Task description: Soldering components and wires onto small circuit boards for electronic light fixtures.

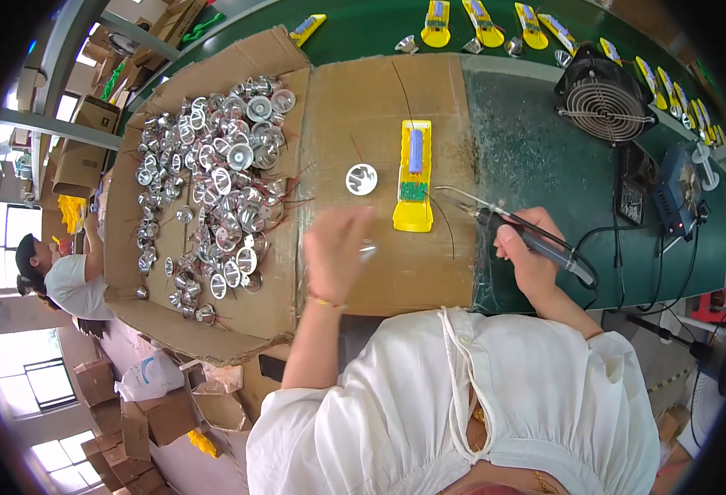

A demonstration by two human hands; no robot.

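My right hand (528,256) grips a soldering iron (536,238), its tip pointing left toward a yellow flashlight body (414,175) that lies open on the cardboard sheet (379,107), showing a blue battery and a green circuit board. My left hand (334,252) is blurred and hovers over the cardboard just left of the yellow body; something small and shiny shows at its fingertips, but I cannot make out what it is. A round silver reflector (361,179) lies above the left hand.
A cardboard tray (124,247) on the left holds several silver reflectors (214,181) with wires. A black fan (603,103) and a soldering station (678,194) stand on the green mat at right. Several yellow flashlight bodies (482,23) line the far edge. Another person (62,276) sits far left.
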